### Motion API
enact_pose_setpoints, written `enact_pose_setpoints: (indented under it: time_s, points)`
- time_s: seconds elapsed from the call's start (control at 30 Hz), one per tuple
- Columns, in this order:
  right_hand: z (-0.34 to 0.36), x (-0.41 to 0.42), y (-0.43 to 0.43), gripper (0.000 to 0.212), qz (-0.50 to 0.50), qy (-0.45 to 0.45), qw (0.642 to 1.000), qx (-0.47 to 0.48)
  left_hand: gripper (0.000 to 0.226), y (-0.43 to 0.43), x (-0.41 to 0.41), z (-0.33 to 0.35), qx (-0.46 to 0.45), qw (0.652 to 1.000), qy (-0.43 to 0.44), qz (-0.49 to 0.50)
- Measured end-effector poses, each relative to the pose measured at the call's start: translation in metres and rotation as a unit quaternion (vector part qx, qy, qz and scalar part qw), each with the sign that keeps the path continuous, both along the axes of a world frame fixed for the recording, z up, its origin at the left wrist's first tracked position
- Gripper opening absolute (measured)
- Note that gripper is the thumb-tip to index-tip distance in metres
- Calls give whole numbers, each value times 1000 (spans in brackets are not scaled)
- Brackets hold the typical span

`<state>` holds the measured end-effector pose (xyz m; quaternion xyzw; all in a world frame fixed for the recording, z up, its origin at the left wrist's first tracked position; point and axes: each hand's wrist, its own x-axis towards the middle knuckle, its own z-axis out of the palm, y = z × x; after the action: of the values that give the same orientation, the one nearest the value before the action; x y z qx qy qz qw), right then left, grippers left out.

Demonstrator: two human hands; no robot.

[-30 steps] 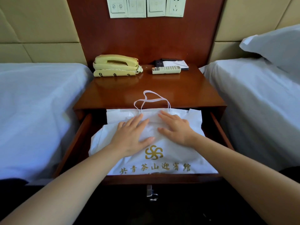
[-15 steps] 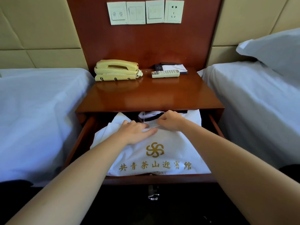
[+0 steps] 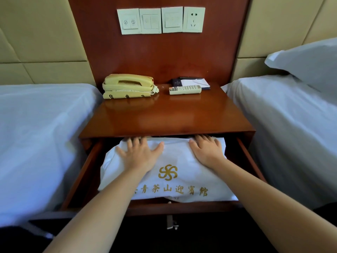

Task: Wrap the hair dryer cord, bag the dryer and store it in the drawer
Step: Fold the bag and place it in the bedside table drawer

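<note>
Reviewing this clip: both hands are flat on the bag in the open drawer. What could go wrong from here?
The white cloth bag with gold lettering bulges in the open wooden drawer; its top might catch under the nightstand top on closing. The left hand and right hand have fingertips near that edge, so pinching is possible. The hair dryer itself is hidden.

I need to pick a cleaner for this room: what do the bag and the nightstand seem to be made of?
The bag looks like soft white cloth, perhaps non-woven: matte, creased, with gold printing. The nightstand looks like reddish-brown wood or veneer under glossy varnish: its top mirrors the telephone.
</note>
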<state>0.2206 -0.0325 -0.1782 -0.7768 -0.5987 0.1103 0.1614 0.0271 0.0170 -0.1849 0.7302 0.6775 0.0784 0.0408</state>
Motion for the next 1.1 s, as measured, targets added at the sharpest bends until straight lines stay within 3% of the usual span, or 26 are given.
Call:
enact_pose_setpoints:
  time_s: [0.3, 0.4, 0.5, 0.6, 0.67, 0.8, 0.9, 1.0, 1.1]
  points:
    - [17, -3, -50, 83, 102, -8, 985, -141, 102, -3, -12, 0, -96, 990, -99, 34]
    - [17, -1, -51, 82, 107, -4, 984, -142, 94, -15, -30, 4, -137, 989, -60, 0]
    - [23, -8, -57, 68, 132, -28, 985, -112, 77, -35, -41, 20, -159, 985, -10, -71]
    - [27, -20, -74, 58, 193, -35, 978, -71, 63, -65, -43, 33, -163, 963, -82, -199]
    - [28, -30, -82, 55, 224, -47, 972, -55, 71, -87, -47, 38, -188, 937, -128, -265]
    - [29, -48, -72, 52, 217, -49, 971, -81, 113, -111, -55, 42, -121, 938, -9, -324]
    - [32, -55, -50, 57, 195, -84, 974, -84, 99, -102, -54, 39, -65, 950, 38, -302]
    - [33, -54, -37, 62, 197, -117, 969, -92, 81, -87, -45, 38, -71, 957, 34, -280]
    - [34, -54, -30, 53, 186, -122, 973, -67, 73, -73, -40, 34, -33, 958, 71, -276]
